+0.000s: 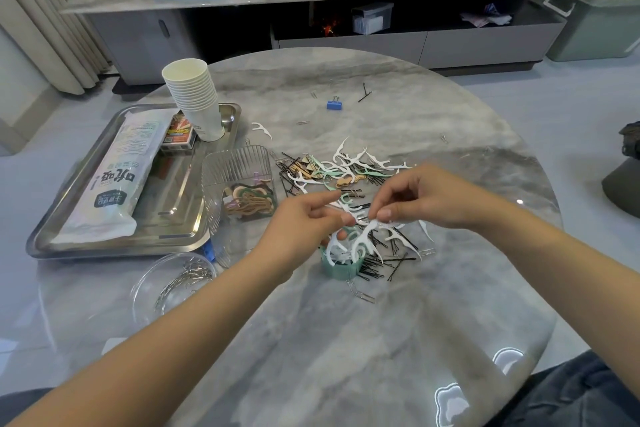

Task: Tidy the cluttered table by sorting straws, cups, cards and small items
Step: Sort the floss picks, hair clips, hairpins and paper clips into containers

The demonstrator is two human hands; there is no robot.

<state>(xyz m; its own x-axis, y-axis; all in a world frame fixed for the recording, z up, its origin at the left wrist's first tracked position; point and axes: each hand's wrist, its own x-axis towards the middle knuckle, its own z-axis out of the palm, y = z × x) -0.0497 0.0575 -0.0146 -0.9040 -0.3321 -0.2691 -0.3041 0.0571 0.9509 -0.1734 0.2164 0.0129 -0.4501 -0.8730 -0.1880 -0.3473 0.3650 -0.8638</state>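
A pile of white and green floss picks mixed with black hairpins lies mid-table. Just in front of it stands a small green cup holding several white picks. My left hand is above the cup with thumb and fingers curled on a white pick. My right hand pinches white floss picks just right of the left hand. At the left, a metal tray carries a stack of paper cups, a bag of straws and a card box.
A clear box with brown and green clips stands beside the tray. A glass bowl of paper clips sits at the near left. A blue binder clip and loose paper clips lie on the round marble table.
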